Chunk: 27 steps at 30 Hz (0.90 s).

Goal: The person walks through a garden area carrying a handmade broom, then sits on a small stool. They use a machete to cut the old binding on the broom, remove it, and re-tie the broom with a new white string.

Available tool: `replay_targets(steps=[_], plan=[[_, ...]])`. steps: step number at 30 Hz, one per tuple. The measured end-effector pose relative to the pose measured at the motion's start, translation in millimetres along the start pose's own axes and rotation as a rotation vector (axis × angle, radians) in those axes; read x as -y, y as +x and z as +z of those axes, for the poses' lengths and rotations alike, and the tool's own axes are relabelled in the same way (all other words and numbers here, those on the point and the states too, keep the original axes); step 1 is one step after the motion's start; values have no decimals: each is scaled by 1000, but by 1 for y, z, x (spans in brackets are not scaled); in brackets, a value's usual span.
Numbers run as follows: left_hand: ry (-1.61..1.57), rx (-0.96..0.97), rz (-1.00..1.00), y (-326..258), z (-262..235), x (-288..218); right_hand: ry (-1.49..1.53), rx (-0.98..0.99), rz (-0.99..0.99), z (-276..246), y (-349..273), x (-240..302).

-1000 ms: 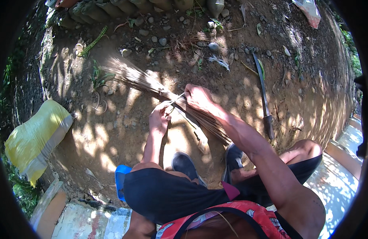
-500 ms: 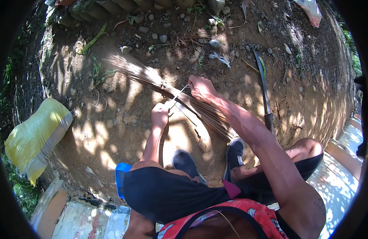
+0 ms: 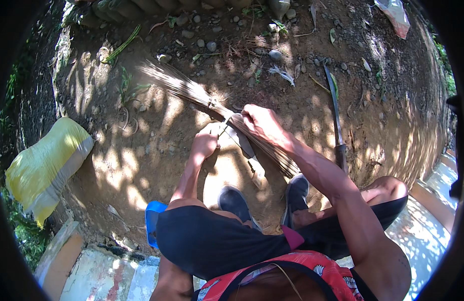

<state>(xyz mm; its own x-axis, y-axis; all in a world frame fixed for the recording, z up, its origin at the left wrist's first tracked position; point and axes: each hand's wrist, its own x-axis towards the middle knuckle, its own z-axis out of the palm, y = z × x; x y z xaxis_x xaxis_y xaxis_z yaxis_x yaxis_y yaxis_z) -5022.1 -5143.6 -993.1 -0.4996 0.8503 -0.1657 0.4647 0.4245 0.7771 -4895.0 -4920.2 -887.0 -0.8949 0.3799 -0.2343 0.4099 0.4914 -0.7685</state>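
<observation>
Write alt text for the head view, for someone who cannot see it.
A seated person grips a bundle of thin broom sticks with the right hand while the left hand holds a binding strip at it, above sunlit dirt; a long knife lies nearby.

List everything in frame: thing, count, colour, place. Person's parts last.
stick broom: 1, tan-brown bundle, lying on the dirt at centre, fanned end toward upper left
binding strip: 1, pale, around the broom between the hands
long knife: 1, dark blade and handle, on the ground at right
sack: 1, yellow with a pale band, at left
plastic bag: 1, whitish with red, top right
stones: many, grey, scattered along the top
blue item: 1, beside the left thigh, kind unclear
shoes: 2, dark, on the dirt below the broom
shorts: 1, black
left hand: at the binding strip
right hand: gripping the broom
</observation>
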Motion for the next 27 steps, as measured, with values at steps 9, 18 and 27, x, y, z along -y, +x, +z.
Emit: replay_targets(steps=[9,18,27], plan=[[-267,62,-353,36,18,-4,-170,138,-179,37,-27,14],[-650,90,-528,26,3,-31,-640,-494,745,-129,-107,-167],[-217,36,-66,1,-4,-20,-732,-240,814,-160,-178,-246]])
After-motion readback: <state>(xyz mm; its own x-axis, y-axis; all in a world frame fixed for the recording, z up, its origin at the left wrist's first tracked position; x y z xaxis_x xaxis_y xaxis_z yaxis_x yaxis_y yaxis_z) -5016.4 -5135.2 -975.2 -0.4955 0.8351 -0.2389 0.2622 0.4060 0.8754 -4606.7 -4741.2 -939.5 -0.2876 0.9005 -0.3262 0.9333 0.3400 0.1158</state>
